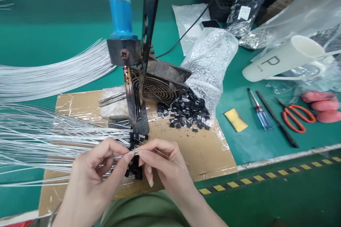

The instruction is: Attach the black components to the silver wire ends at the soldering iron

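My left hand (98,173) is closed in a pinch, and a thin white cable (117,156) runs into its fingertips. Against these fingertips my right hand (165,163) is pinched too, with a fine silvery wire (178,164) passing between its fingers and trailing back over the hand. What lies right between the two sets of fingertips is mostly hidden. Just beyond them lies a bundle of white cables (87,131) with small black connectors (134,136) on the ends. A blue-handled soldering iron (121,17) hangs tip-down in a stand above the connectors.
Cardboard (202,152) covers the work area. Behind the iron are a dusty fan (157,85) and a heap of loose black connectors (190,110). To the right lie a yellow sponge (236,120), a screwdriver (262,115), orange-handled pliers (294,115) and a white mug (285,60).
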Motion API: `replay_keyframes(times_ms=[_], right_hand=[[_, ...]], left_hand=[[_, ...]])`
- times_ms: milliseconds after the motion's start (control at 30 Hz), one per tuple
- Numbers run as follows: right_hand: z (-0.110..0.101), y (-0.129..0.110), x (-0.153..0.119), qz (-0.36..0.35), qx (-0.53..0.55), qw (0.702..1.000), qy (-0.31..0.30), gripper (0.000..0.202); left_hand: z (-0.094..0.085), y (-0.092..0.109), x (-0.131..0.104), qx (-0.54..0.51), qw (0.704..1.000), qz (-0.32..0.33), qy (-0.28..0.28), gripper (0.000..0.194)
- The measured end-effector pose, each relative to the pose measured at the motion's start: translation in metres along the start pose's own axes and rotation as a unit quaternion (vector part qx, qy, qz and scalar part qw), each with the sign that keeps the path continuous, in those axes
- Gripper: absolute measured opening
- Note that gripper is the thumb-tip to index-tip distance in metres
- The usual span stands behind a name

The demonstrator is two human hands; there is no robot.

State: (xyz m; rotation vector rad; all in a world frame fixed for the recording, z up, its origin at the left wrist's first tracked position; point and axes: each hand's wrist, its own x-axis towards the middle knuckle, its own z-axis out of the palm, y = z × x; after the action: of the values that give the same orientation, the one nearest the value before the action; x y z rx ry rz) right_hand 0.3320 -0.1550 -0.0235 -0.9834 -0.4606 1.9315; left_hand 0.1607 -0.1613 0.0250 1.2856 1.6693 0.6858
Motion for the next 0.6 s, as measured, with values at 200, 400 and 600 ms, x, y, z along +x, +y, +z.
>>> replay_keyframes(times_ms=[200, 400, 600], right_hand=[[0.004, 0.007, 0.0, -0.02, 0.039, 0.999, -0.001, 0.018], [0.006, 0.007, 0.001, -0.018, 0.049, 0.999, 0.009, 0.019], [0.007, 0.006, 0.002, -0.02, 0.055, 0.998, 0.016, 0.02]], left_hand=[[0.006, -0.007, -0.003, 0.011, 0.999, 0.024, 0.038, 0.018], [0.01, -0.006, -0.004, 0.017, 0.998, 0.015, 0.06, 0.02], [0.012, -0.006, -0.006, 0.04, 0.996, 0.023, 0.075, 0.02]])
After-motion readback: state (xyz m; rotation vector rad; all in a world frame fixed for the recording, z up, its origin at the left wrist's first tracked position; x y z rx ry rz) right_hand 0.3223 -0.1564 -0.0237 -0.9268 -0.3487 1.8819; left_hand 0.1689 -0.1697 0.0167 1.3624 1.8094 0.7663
